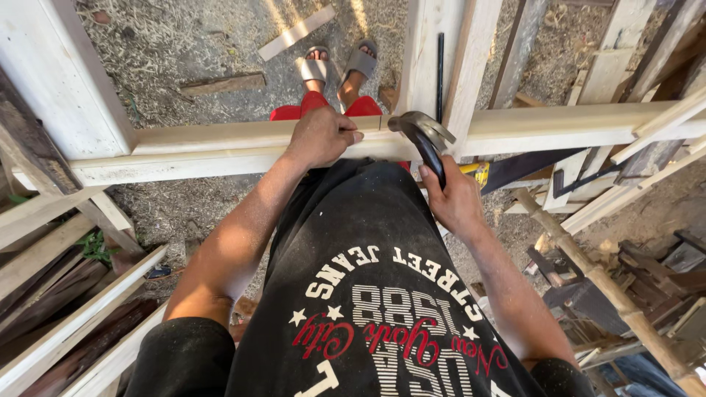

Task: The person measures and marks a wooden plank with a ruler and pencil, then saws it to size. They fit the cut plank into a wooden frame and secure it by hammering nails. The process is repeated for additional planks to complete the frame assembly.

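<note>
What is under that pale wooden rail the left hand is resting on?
Below the pale wooden rail lies sawdust-strewn ground with wood scraps and the person's sandalled feet. The left hand covers part of the rail; the right hand holds a hammer. The dark shirt hides the ground nearer.

We count one hammer point(423, 140), two bare hands, the left hand point(321, 137) and the right hand point(454, 200), two grey sandals point(337, 68), one handsaw point(515, 170) and one bamboo pole point(603, 283).
</note>
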